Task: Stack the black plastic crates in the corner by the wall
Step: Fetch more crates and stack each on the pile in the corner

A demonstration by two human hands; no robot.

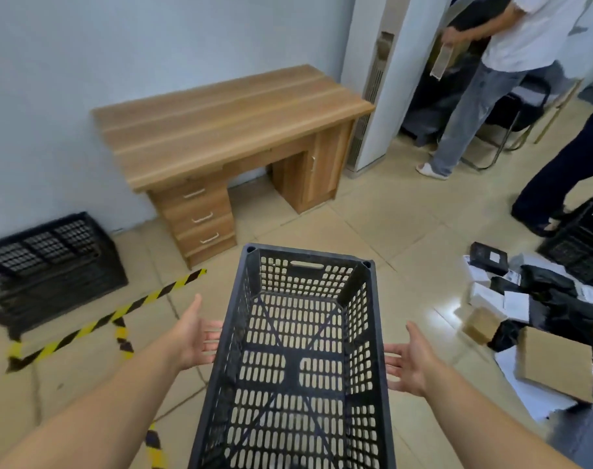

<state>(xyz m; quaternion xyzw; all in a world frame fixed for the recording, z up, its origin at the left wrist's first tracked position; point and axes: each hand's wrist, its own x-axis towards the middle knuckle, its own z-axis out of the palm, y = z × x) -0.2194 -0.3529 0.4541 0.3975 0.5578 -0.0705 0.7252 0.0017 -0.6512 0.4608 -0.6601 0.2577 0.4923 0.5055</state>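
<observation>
Crate (295, 360) between open hands — no readable writing.

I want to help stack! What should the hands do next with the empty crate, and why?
Probably close both hands on the crate's long sides. The left hand and right hand are open beside it, not gripping, and the stack by the wall waits to the left.

No writing, brand or number can be read anywhere; the white boxes (484, 294) on the floor at the right carry marks too small and blurred to make out; the small black box (488, 258) beside them bears a pale label, unreadable; the floor tape (95, 323) at the left has yellow-and-black warning stripes only, no words.
</observation>
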